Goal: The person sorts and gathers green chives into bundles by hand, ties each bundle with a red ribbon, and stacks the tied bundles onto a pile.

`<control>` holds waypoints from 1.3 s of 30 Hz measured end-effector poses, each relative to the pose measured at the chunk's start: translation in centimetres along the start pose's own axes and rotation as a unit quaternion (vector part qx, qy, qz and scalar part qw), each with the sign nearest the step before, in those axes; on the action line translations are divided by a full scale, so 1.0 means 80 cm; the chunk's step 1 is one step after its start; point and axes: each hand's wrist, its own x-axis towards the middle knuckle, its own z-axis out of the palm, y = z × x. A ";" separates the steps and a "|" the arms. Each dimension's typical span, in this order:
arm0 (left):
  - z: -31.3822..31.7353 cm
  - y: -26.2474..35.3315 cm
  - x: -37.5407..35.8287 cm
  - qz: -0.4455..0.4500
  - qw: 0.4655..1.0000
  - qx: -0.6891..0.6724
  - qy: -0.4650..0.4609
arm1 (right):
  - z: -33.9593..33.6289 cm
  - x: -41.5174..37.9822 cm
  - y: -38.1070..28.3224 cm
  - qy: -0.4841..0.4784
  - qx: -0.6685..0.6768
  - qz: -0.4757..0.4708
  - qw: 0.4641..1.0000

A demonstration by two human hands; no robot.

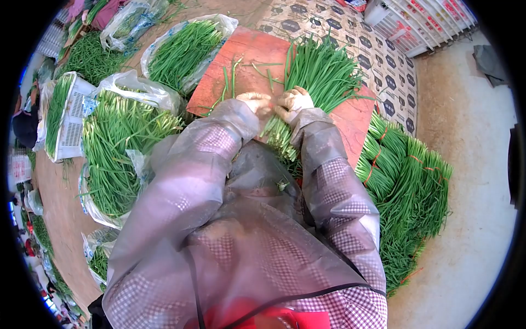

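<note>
Hands, left [255, 102] and right [294, 102], both clasp chive bunch [320, 74] on red board [249, 52]; best keep stalk ends aligned, grip tight.

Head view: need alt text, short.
Both hands, left hand and right hand, grip a bundle of green chive stalks on a red board, seen over translucent raincoat sleeves. Tied bundles lie stacked to the right; plastic bags of loose stalks sit to the left.
</note>
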 end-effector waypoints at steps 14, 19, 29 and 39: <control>0.054 0.016 -0.016 0.289 0.949 0.127 0.006 | 0.031 -0.005 0.051 0.009 0.279 0.102 0.955; 0.077 0.008 -0.067 0.115 0.985 0.031 -0.127 | 0.040 -0.001 0.051 0.067 0.525 0.179 0.829; 0.058 -0.008 -0.038 0.248 0.910 0.300 -0.144 | -0.104 -0.006 -0.044 0.098 0.576 0.197 0.787; 0.033 0.075 -0.094 0.204 0.807 0.536 -0.139 | -0.028 -0.027 -0.036 0.201 0.698 0.257 0.637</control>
